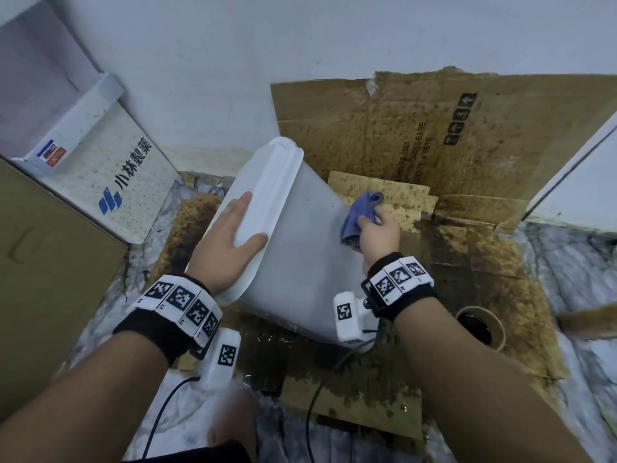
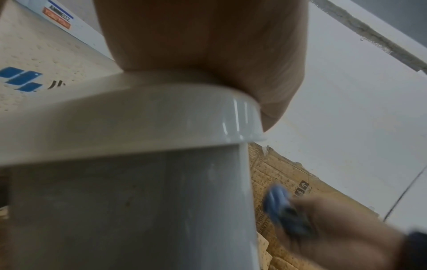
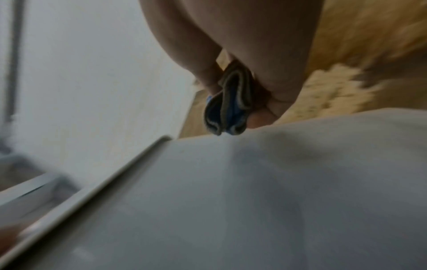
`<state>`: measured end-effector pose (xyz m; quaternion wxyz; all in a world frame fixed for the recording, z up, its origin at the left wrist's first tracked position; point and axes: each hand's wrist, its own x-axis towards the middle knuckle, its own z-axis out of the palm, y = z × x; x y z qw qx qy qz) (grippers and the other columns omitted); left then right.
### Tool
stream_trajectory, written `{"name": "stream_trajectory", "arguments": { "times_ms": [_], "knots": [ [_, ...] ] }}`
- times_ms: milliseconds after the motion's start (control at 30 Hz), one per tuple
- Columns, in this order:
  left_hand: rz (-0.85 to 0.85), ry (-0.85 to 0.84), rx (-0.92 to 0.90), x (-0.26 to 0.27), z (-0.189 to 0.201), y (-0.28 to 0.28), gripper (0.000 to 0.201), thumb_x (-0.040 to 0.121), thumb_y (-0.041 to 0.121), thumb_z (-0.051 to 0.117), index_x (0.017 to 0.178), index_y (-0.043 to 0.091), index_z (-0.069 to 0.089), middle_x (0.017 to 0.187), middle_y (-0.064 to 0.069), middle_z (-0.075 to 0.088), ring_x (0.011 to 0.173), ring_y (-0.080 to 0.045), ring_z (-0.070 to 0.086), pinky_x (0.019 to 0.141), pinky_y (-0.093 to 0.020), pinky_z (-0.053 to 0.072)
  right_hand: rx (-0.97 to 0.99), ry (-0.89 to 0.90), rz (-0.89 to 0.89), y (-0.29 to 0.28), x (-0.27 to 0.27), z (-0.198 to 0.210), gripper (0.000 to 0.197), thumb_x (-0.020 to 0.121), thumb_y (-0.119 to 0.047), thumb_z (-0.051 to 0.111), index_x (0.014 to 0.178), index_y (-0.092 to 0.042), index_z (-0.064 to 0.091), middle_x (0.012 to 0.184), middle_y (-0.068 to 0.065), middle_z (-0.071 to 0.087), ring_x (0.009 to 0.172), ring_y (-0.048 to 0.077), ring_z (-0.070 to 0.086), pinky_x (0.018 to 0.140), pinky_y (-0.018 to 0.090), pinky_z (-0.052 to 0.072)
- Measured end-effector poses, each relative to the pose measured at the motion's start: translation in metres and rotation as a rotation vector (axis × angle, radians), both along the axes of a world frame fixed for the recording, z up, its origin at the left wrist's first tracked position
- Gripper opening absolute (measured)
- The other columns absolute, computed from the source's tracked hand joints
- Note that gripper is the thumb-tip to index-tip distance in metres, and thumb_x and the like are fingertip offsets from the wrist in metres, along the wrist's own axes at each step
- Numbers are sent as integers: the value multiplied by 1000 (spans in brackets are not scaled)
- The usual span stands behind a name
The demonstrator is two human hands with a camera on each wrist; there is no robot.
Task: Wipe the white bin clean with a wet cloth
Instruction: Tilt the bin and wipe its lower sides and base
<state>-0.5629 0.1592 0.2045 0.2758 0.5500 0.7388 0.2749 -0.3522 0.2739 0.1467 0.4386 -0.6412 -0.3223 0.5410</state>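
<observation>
Sideways white bin (image 1: 300, 262), left hand (image 1: 230, 242) steadying, right hand (image 1: 380, 235) pressing cloth (image 1: 357, 218)

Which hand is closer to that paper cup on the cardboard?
The right hand. It grips the blue cloth against the white bin, on the same side as the paper cup. The left hand lies flat on the bin's lid, on the far side.

Cardboard (image 1: 434, 128) crowds bin's (image 1: 300, 262) right; cup (image 1: 480, 325) nearby

Left hand (image 1: 230, 238) lies flat, fingers (image 1: 242, 203) straight; right hand (image 1: 379, 233) is curled tight.
</observation>
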Motion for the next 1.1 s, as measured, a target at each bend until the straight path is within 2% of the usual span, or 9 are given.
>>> {"name": "stream_trajectory", "arguments": {
  "times_ms": [100, 200, 267, 333, 433, 567, 733, 900, 1100],
  "knots": [
    [-16, 17, 23, 1, -2, 1, 76, 86, 50, 50, 153, 36, 16, 160, 16, 18, 147, -6, 16, 121, -37, 17, 184, -44, 176, -5, -46, 31, 46, 96, -11, 50, 141, -15, 43, 141, 3, 50, 126, 21, 50, 108, 38, 40],
    [-24, 34, 27, 4, -3, 2, 82, 80, 57, 44, 154, 36, 16, 160, 15, 17, 148, -6, 14, 121, -39, 18, 235, -114, 276, 1, -77, 44, 50, 98, -14, 47, 147, -16, 35, 148, 2, 38, 130, 20, 45, 99, 23, 34],
    [-26, 40, 28, 4, -5, 2, 87, 75, 65, 39, 153, 37, 16, 161, 13, 18, 148, -6, 15, 120, -39, 19, 211, -173, 316, 4, -86, 48, 53, 100, -16, 44, 150, -20, 28, 151, 2, 26, 131, 24, 42, 99, 24, 35],
    [-14, 40, 24, 2, -6, 2, 90, 71, 69, 36, 153, 38, 15, 161, 13, 18, 148, -6, 16, 120, -39, 20, 189, -293, 356, 6, -86, 45, 54, 101, -18, 41, 152, -22, 22, 149, 7, 20, 132, 29, 37, 106, 31, 34],
    [-9, 30, 29, 1, -6, 1, 83, 78, 61, 42, 153, 37, 16, 160, 15, 19, 147, -4, 16, 121, -38, 19, 258, -461, 437, 5, -81, 36, 55, 101, -23, 40, 152, -27, 19, 143, 10, 24, 131, 32, 30, 107, 38, 31],
    [-1, 35, 26, 0, -4, 0, 77, 85, 51, 48, 153, 35, 16, 160, 16, 19, 147, -5, 15, 121, -36, 17, 293, -572, 454, 8, -69, 17, 57, 100, -27, 42, 152, -30, 19, 143, 9, 27, 130, 30, 26, 106, 41, 31],
    [18, 47, 8, -1, -3, -1, 79, 80, 53, 44, 153, 39, 16, 159, 19, 18, 146, -3, 17, 120, -37, 20, 236, -674, 466, 15, -45, -12, 58, 99, -32, 41, 151, -31, 18, 145, 10, 27, 132, 32, 26, 106, 45, 32],
    [20, 60, 12, -3, -4, -1, 73, 90, 46, 51, 153, 38, 16, 159, 20, 18, 146, -6, 20, 119, -37, 21, 106, -747, 503, 22, -9, -41, 57, 99, -37, 38, 152, -32, 15, 152, 10, 23, 136, 35, 23, 107, 49, 32],
    [37, 30, 21, -5, -6, -1, 78, 80, 50, 45, 153, 38, 18, 157, 21, 20, 145, -3, 20, 117, -30, 20, -52, -761, 533, 29, 33, -73, 56, 100, -39, 36, 152, -33, 15, 156, 10, 19, 139, 38, 19, 113, 53, 24]
  ]
}}
